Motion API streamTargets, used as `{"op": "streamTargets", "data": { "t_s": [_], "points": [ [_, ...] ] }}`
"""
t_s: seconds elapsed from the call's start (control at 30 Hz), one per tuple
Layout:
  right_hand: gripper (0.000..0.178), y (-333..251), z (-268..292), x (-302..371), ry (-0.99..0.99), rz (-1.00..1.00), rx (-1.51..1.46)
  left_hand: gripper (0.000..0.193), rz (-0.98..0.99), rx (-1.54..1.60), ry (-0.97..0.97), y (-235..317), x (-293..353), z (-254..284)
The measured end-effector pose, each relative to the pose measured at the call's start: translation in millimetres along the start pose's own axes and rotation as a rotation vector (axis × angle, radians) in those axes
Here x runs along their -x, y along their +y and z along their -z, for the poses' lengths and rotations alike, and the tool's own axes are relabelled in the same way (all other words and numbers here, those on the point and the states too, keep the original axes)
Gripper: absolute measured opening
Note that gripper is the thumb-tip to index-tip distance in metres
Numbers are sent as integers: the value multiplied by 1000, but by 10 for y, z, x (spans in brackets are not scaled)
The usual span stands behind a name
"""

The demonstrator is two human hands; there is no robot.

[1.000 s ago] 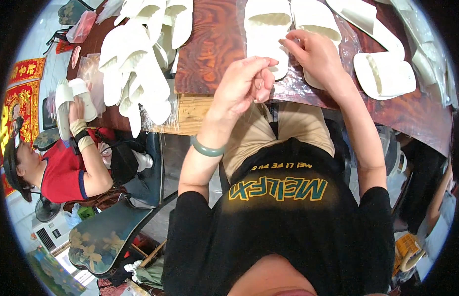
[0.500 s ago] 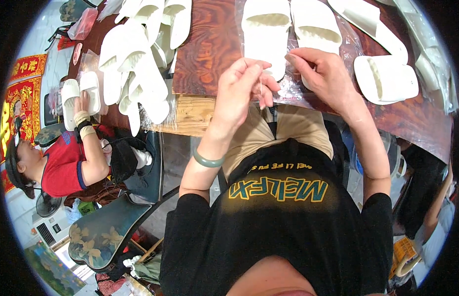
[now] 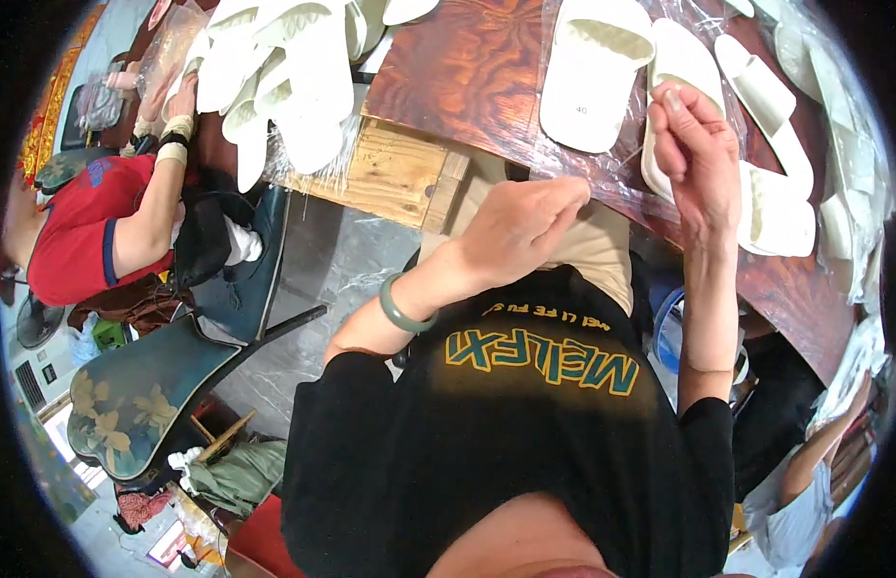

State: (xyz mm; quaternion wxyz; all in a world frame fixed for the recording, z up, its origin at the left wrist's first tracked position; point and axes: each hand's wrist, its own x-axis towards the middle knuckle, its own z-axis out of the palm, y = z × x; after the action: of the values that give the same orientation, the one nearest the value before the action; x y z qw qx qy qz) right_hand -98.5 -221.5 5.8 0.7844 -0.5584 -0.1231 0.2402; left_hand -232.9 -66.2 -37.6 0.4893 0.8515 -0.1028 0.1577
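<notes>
Bent inward at the knuckles, the left grip (image 3: 527,223) hangs just off the near edge of the brown wood-grained bench (image 3: 457,67); its fingertips are hidden from my view, so I cannot tell how tightly it closes or on what. Thumb and fingers of the right grip (image 3: 700,149) curl close together above a white moulded slipper (image 3: 687,56), and from here I can't make out anything between them. To its left, a second white slipper with a broad strap (image 3: 581,111) lies on clear plastic film (image 3: 568,164), strap toward the far side. I judge this pair laid out but not yet wrapped, the film being beneath it. Plenty seems left: a heap of loose white slippers (image 3: 308,96) covers the left side.
</notes>
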Motion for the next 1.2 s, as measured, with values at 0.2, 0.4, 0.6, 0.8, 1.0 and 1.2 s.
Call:
{"op": "streamTargets", "data": {
  "t_s": [0.2,0.4,0.6,0.8,1.0,1.2],
  "points": [
    [15,4,-3,173,-20,-53,339,8,199,675,-47,74,-13,307],
    [12,28,-133,415,-85,-105,461,23,173,1217,6,-19,-66,226],
    [13,-35,-237,576,-189,83,194,23,294,1308,-206,-128,-139,453],
    [14,-18,-261,525,-322,-39,-237,22,399,1187,-242,28,-250,803],
    [17,-77,-200,372,-199,48,318,23,366,1005,-247,-22,-280,951],
    [23,-110,-85,-267,-79,87,895,15,360,405,-179,-339,-51,976]
  ]
}}
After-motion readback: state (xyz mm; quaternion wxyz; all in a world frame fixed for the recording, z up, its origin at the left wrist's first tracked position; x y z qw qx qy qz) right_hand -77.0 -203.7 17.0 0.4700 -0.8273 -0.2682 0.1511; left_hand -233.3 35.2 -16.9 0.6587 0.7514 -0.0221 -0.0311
